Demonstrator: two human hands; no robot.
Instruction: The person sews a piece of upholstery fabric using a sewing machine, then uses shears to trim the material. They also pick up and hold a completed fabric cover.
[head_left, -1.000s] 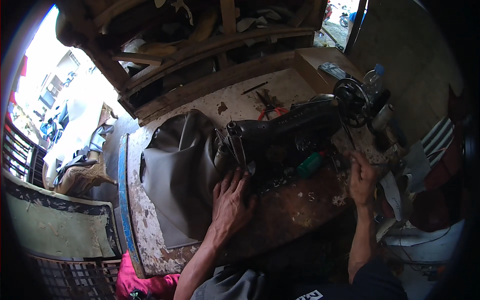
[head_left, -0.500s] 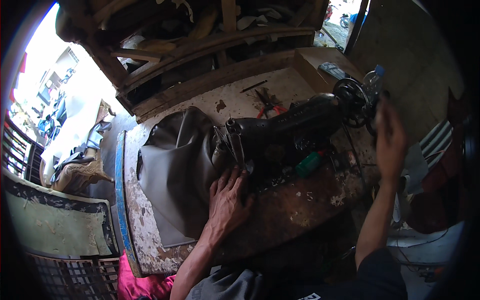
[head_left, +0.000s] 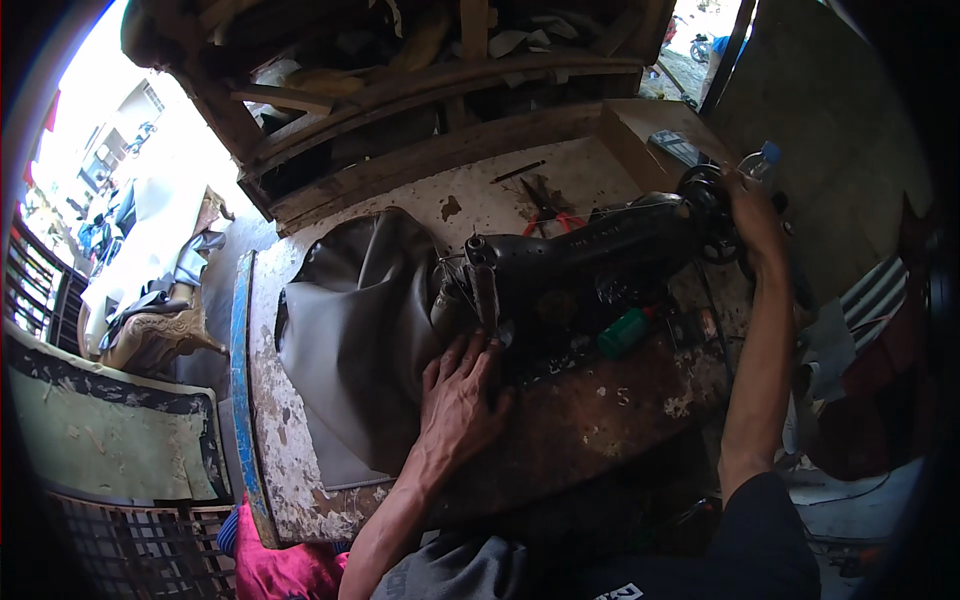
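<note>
A black sewing machine [head_left: 590, 245] stands on a worn wooden table [head_left: 560, 430]. Brown-grey leatherette [head_left: 350, 330] lies bunched at its needle end, spreading over the table's left part. My left hand [head_left: 460, 390] rests on the material's right edge, fingers stretched out beside the needle area; the fingertips are close to the presser foot, which is hard to make out. At the machine's right end, my right hand [head_left: 752, 212] has its fingers curled over the rim of the handwheel [head_left: 712, 215]. A green bottle [head_left: 625, 333] lies under the machine's arm.
Behind the machine lie red-handled pliers [head_left: 548, 212] and a dark pencil-like stick [head_left: 518, 171]. A clear bottle with a blue cap [head_left: 762, 158] and a cardboard box [head_left: 640, 135] stand at the back right. A wooden frame [head_left: 440, 85] holding scraps rises along the far edge.
My right hand has moved up and left onto the handwheel from beside it, and its fingers have closed over the rim. My left hand keeps its place on the leatherette.
</note>
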